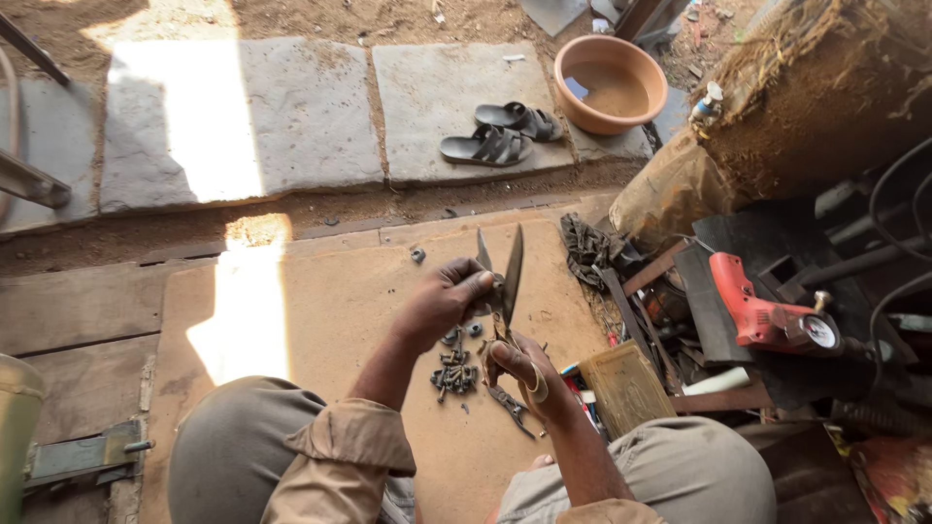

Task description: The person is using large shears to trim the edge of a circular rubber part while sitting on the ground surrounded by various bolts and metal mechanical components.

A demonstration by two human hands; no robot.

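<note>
The left hand [442, 301] gripped one blade of the open shears [505, 281], and the right hand [519, 367] closed around their handles. Directly below the shears lay a heap of dark bolts [453, 374]; right of them sat a red power tool [772, 315], beyond them black sandals [500, 136] and a clay basin [610, 85].

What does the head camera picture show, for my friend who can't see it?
A seated person's left hand and right hand hold a pair of dark metal shears with blades pointing up, above a small pile of dark screws and bolts on a brown board. Black sandals and an orange basin lie beyond.
</note>
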